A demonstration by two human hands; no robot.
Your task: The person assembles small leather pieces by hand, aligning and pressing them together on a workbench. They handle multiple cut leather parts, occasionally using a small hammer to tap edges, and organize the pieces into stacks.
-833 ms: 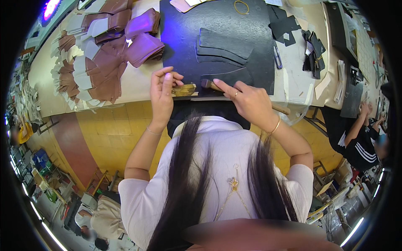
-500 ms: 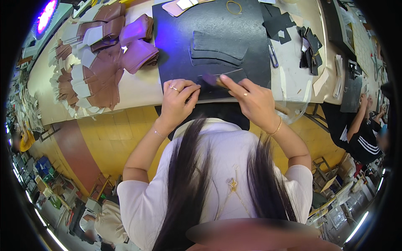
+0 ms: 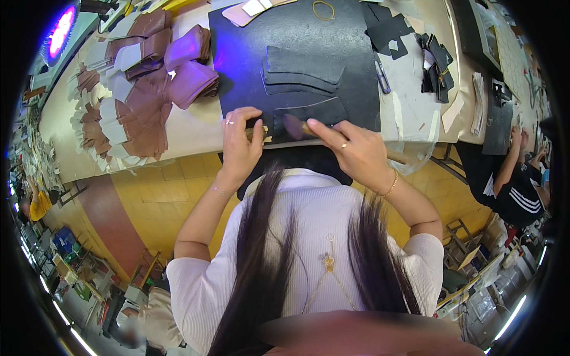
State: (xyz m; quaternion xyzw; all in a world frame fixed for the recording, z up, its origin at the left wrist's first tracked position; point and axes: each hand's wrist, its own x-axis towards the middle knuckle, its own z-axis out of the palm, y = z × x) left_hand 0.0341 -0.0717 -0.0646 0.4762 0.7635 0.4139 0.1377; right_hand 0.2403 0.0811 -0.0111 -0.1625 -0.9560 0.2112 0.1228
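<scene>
My right hand grips a brush with dark bristles and a wooden handle. The blurred bristles are over a black leather panel near the front edge of the black mat. My left hand is left of that panel, thumb and forefinger apart. A small yellowish scrap shows beside its thumb; whether they touch I cannot tell. Farther back on the mat lie several overlapping black panels with curved edges.
At left are fanned stacks of brown leather pieces, lit partly by a purple lamp. A yellow rubber band lies at the back. Right of the mat are blue-handled snips and black pieces. A co-worker is at far right.
My left hand has shifted left, off the black panel, and its thumb and forefinger have parted. The brush has moved slightly left and down, and more of the panel shows.
</scene>
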